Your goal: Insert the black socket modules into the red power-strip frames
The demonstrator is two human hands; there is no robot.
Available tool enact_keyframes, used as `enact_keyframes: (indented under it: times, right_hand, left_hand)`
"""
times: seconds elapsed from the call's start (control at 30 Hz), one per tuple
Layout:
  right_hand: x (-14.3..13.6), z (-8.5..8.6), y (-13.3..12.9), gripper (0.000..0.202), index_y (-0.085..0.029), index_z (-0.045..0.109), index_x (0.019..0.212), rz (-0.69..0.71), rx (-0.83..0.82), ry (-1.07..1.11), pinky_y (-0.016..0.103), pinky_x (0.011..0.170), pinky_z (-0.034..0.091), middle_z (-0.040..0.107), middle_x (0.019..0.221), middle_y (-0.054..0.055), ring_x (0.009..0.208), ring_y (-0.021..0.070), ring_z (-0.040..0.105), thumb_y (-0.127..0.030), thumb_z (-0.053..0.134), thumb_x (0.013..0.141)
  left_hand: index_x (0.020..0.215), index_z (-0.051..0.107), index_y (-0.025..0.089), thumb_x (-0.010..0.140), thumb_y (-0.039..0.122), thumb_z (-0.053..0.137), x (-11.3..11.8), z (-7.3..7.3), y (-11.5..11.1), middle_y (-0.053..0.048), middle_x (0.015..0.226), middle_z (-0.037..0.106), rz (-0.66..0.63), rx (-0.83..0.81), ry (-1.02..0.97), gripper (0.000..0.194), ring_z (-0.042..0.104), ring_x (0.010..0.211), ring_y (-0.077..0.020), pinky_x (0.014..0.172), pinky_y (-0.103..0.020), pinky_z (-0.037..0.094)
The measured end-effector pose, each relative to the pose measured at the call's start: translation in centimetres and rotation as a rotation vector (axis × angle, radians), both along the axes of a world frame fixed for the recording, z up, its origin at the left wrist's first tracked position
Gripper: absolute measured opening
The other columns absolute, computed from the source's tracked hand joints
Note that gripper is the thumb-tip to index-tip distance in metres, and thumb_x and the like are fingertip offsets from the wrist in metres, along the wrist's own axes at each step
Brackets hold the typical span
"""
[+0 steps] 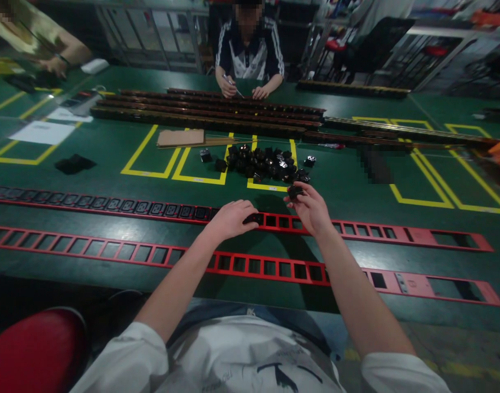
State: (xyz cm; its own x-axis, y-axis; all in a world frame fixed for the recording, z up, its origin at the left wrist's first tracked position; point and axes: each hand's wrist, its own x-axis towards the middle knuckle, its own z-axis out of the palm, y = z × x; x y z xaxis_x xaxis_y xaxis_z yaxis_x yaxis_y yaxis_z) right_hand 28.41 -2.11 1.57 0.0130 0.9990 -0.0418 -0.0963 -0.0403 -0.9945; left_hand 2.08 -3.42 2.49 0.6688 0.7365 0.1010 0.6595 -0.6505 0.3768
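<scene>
My left hand (234,219) rests over the upper red strip (422,236), its fingers curled on a black socket piece (253,218) at one of the openings. To the left of it, a row of black sockets (142,208) fills the strip; the openings to the right show bare. Just above the strip, my right hand (309,206) pinches a small black part (295,191) between thumb and fingers. Beyond it lies a pile of black parts (262,161). Nearer my body, the lower red strip (237,263) has open slots.
Long dark bars (209,114) lie across the green table (143,188), with a cardboard piece (180,137) before them. A person (250,49) sits opposite, holding a pen-like tool. Another person's arm (72,49) is at the far left, near white paper (42,132).
</scene>
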Motion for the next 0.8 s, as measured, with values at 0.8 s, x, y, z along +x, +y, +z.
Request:
enact_keyframes:
  times: [0.8]
  right_hand:
    - [-0.72, -0.41, -0.46, 0.034, -0.019, 0.069, 0.101, -0.014, 0.031, -0.201, 0.025, 0.048, 0.047, 0.063, 0.063, -0.003, 0.053, 0.0133, 0.061, -0.037, 0.077, 0.074]
  left_hand:
    - [0.117, 0.068, 0.018, 0.094, 0.035, 0.066, 0.1, 0.27, 0.0, -0.006, 0.117, 0.069, 0.003, -0.014, -0.001, 0.028, 0.063, 0.109, -0.0239, 0.093, -0.038, 0.052]
